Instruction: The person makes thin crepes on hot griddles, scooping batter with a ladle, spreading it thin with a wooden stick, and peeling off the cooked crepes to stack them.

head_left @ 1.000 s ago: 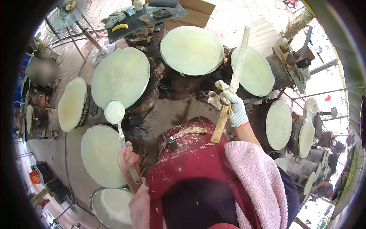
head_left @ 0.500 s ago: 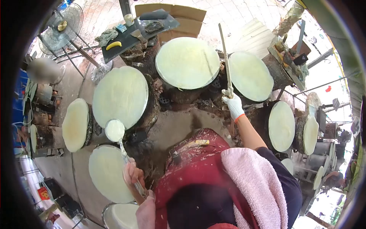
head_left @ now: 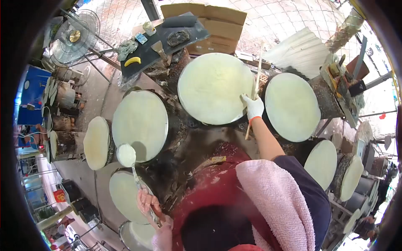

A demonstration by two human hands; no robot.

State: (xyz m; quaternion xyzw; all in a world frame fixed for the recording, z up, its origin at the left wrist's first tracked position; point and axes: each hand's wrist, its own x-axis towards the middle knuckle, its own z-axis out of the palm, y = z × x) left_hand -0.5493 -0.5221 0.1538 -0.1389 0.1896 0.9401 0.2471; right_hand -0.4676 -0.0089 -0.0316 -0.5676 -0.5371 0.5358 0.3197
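My left hand (head_left: pixel 149 204) is closed around the handle of a ladle (head_left: pixel 126 155). White batter fills or coats its round bowl, which hangs by the lower edge of the left round pale sheet (head_left: pixel 140 126). My right hand (head_left: pixel 253 107), in a white glove with an orange cuff, is closed on a long thin wooden stick (head_left: pixel 259 69). Its fingertips are at the right edge of the large middle sheet (head_left: pixel 215 88); I cannot tell whether they pinch it. Another round sheet (head_left: pixel 292 107) lies just right of this hand.
More round sheets (head_left: pixel 96 143) on drum-like stoves (head_left: pixel 337 173) stand on both sides. A metal pot (head_left: pixel 124 234) is at the lower left. At the back are a dark board (head_left: pixel 148 54) with a banana (head_left: pixel 132 60), a cardboard box (head_left: pixel 217 29) and a fan (head_left: pixel 75 35).
My right hand has come to the middle sheet's edge, and the stick now extends below the hand too. My left hand still holds the ladle. The camera view has shifted.
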